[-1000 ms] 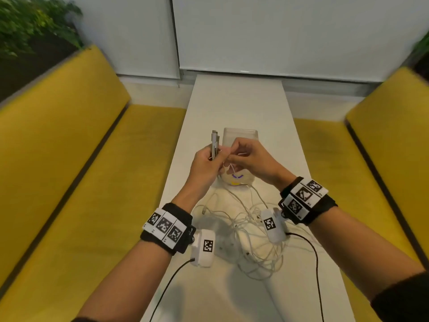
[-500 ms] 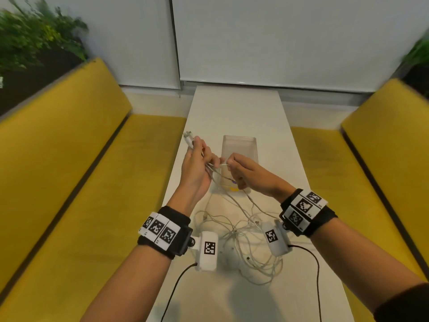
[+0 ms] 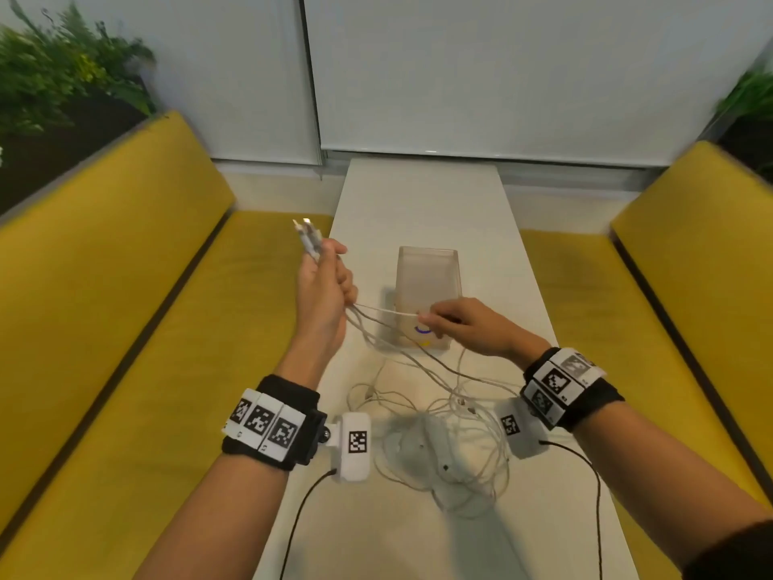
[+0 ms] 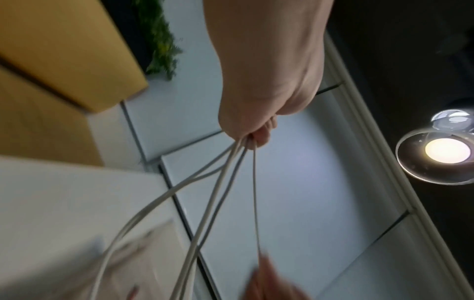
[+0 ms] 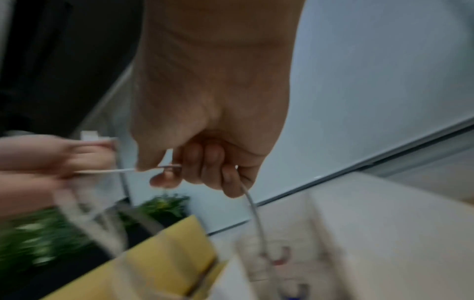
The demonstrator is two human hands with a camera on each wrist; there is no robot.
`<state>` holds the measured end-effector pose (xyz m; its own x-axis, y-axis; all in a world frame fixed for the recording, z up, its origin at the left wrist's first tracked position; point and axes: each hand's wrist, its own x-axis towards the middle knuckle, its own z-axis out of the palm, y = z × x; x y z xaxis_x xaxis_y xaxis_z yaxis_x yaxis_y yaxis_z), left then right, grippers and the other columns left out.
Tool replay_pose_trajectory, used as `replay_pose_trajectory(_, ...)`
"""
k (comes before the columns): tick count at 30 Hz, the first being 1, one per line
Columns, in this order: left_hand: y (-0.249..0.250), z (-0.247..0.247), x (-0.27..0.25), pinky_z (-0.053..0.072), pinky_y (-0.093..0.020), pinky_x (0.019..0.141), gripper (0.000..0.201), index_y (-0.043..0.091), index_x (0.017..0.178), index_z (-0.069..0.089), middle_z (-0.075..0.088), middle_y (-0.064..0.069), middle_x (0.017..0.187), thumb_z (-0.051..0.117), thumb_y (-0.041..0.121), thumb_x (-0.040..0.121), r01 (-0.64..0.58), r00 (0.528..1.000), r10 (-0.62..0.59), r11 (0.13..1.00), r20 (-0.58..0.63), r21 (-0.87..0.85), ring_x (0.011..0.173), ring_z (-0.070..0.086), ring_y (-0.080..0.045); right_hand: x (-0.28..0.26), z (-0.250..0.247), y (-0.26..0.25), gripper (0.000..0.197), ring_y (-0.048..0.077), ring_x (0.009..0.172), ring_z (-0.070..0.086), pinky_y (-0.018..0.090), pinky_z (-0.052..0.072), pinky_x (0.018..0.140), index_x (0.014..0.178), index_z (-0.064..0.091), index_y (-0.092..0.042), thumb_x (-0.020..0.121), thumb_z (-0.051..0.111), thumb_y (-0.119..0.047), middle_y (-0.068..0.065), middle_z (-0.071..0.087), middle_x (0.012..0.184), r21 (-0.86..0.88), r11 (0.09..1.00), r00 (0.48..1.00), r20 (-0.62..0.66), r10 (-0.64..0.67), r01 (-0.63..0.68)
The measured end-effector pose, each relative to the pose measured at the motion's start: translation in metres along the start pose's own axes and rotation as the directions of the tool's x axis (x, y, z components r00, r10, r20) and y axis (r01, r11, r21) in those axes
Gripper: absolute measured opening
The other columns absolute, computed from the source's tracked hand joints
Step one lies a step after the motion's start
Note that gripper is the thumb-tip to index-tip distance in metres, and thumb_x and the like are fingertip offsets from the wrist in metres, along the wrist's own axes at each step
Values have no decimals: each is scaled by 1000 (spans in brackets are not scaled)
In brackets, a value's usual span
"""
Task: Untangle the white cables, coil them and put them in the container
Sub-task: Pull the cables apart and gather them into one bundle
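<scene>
while left hand raised grips white cables, right hand pinches one strand.

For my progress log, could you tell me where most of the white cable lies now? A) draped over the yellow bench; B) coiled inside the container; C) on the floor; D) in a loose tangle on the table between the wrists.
D: the tangle lies on the table, near of the container, while the left hand grips several plug ends.

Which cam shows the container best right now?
Head view: the clear container stands whole on the table behind the right hand. Right wrist view shows only a blurred part; in the left wrist view I cannot make it out.
</scene>
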<state>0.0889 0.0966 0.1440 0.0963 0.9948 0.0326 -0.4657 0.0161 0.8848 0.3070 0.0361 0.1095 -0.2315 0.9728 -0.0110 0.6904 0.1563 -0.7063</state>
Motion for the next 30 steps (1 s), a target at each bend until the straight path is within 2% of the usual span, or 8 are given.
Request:
replay_pose_trajectory(3, 12, -13, 6, 25, -20, 42, 21, 16, 94, 58, 33, 9, 58, 44, 27, 107, -68, 997, 74, 971, -17, 228, 48, 26, -6, -13, -19, 30, 49, 12, 56, 40, 27, 33, 57, 70, 52, -9, 94, 49, -51, -2, 48, 62, -91, 986, 986, -102, 129, -138)
replay_pose_trajectory(7, -9, 3, -8, 46, -12, 56, 19, 12, 113, 69, 66, 12, 87, 62, 22, 98, -167, 946, -19, 827, 324, 537, 65, 62, 5, -10, -16, 20, 41, 16, 66, 47, 36, 40, 64, 88, 51, -3, 102, 42, -40, 6, 56, 75, -54, 991, 990, -86, 114, -118)
replay_pose_trajectory(9, -28, 13, -17, 54, -20, 74, 25, 20, 119, 68, 72, 10, 102, 67, 27, 95, -213, 871, -138, 758, 471, 617, 87, 69, 1, -5, -12, -1, 29, 10, 72, 52, 30, 43, 69, 101, 54, -4, 106, 38, -28, -1, 59, 84, 19, 999, 998, -35, 47, -46)
replay_pose_trajectory(11, -40, 17, -23, 51, -22, 73, 15, 30, 109, 70, 73, 11, 93, 67, 34, 94, -244, 852, -184, 688, 490, 683, 82, 66, 0, -4, -13, -16, 26, 0, 76, 54, 20, 43, 74, 111, 57, -5, 107, 36, -20, -6, 62, 91, 47, 999, 1000, -18, -7, 8)
replay_pose_trajectory(16, -31, 4, -15, 33, -20, 55, 31, 26, 65, 60, 53, 18, 52, 67, 30, 94, -274, 904, -65, 670, 423, 690, 51, 44, 2, -19, -22, -5, 31, 7, 62, 44, 20, 35, 59, 84, 61, -14, 99, 52, -40, -6, 52, 70, 12, 1000, 999, -34, -25, 25)
replay_pose_trajectory(22, 4, -11, -4, 34, -14, 48, 23, 25, 74, 60, 48, 19, 51, 65, 24, 96, -202, 979, 172, 863, 107, 463, 46, 39, 3, -38, -27, 44, 54, 11, 52, 33, 26, 28, 53, 63, 43, -11, 96, 46, -53, -3, 40, 56, -115, 982, 969, -214, 120, -147)
replay_pose_trajectory(26, 10, -24, 3, 28, -30, 48, 19, 26, 78, 62, 40, 8, 58, 68, 37, 92, -152, 980, 187, 927, -72, 343, 50, 32, -9, -47, -26, 76, 62, 16, 51, 34, 32, 28, 53, 59, 38, -14, 91, 37, -66, 1, 39, 53, -179, 950, 938, -281, 201, -257)
replay_pose_trajectory(30, 20, -22, 0, 25, -21, 41, 19, 21, 83, 55, 37, 12, 53, 61, 31, 98, -143, 955, 176, 978, -237, 149, 45, 29, -4, -58, -30, 99, 65, 18, 48, 41, 30, 26, 52, 57, 41, -15, 91, 32, -69, -1, 44, 49, -334, 870, 904, -352, 243, -363)
